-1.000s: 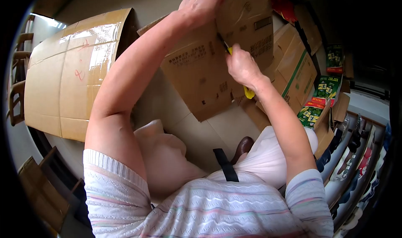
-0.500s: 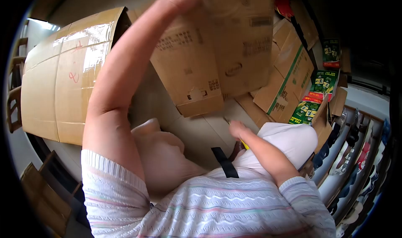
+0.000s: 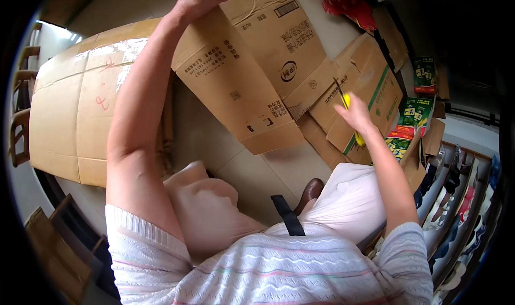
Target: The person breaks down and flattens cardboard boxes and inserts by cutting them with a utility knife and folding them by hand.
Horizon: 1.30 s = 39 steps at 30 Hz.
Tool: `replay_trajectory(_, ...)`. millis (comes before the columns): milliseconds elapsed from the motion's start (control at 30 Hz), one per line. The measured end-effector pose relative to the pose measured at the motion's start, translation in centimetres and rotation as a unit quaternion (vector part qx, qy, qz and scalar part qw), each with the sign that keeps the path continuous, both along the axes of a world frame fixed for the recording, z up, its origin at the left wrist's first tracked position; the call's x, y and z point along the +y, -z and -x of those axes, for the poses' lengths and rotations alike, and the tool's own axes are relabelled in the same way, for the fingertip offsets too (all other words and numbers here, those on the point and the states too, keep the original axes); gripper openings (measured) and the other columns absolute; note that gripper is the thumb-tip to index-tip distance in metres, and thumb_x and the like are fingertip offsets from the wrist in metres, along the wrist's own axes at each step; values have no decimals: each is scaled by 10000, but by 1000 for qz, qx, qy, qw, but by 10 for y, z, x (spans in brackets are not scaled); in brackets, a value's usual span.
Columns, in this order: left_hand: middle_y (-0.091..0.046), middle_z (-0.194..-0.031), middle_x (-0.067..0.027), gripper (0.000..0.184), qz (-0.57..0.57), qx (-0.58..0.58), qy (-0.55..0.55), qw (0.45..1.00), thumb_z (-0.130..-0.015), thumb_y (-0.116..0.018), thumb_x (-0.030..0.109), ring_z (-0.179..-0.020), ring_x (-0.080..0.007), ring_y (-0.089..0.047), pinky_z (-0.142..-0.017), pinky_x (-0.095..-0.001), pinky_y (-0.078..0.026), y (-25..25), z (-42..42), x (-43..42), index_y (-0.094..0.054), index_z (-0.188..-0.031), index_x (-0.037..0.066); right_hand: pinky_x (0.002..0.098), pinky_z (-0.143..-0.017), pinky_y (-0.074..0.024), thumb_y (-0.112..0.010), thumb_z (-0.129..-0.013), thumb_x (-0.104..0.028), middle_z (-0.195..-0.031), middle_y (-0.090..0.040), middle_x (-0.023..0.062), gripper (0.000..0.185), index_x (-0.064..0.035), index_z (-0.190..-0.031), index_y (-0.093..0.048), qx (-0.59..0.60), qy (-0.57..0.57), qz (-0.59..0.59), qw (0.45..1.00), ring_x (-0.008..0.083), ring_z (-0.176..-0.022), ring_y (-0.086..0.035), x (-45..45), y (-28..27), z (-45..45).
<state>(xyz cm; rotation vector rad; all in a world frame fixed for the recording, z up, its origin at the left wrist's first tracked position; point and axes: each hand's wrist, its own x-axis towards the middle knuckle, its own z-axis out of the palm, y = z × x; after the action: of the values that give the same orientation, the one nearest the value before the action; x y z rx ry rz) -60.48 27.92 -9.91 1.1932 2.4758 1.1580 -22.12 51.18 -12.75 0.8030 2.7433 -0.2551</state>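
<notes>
My left hand (image 3: 199,0) is closed on the upper edge of a cardboard box (image 3: 236,85). The box is opened out, with dark printing on its panels and flaps folded at its lower end. It hangs tilted in front of me over the floor. In my right hand (image 3: 355,114) is a knife (image 3: 346,100) with a yellow handle and a thin dark blade pointing up and away. The blade is near the box's right-hand flap; I cannot tell whether it touches. Behind that hand lies a flattened carton (image 3: 378,98) with a green stripe.
A large taped cardboard box (image 3: 64,111) stands on the left. Green and red printed packs (image 3: 416,114) sit at the right, above a rack of shoes (image 3: 456,197). Red material (image 3: 348,4) lies at the back. My brown shoe (image 3: 311,192) rests on the tiled floor (image 3: 252,171).
My right hand has lifted the knife from beside my knee, up and right toward the box's flap. My left hand has shifted slightly left and down, and the box has tilted with it.
</notes>
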Motion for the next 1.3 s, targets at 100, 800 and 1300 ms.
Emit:
replay_trajectory(100,-603,-634,-143,245,-1,-27,-1,1000,-746,-666,248,-545,-189,-556,-554,-328,-461,-7,-6,11,-643,-769,5,401,-649,-494,-674,-748,-241,-830,-582,158,615,-40,-1223,-339,13,65,103,992,298,-764,-609,-65,16,77)
replay_trajectory(800,-648,-822,-116,322,-118,345,-97,926,-762,-645,298,-652,-283,-616,-624,-383,-491,-13,-11,20,-631,-956,42,382,-544,-437,-558,-690,-106,-639,-532,135,162,-46,-814,-472,275,-64,-68,957,294,-584,-533,30,-33,131)
replay_trajectory(1300,-528,-1118,-250,861,300,-220,-7,928,-638,-710,404,-1014,-365,-525,-863,-373,-443,157,-17,12,-347,-1283,-37,291,-682,-475,-621,-697,-41,-817,-605,57,251,21,-934,-565,193,313,181,912,153,-731,-578,201,-80,-56)
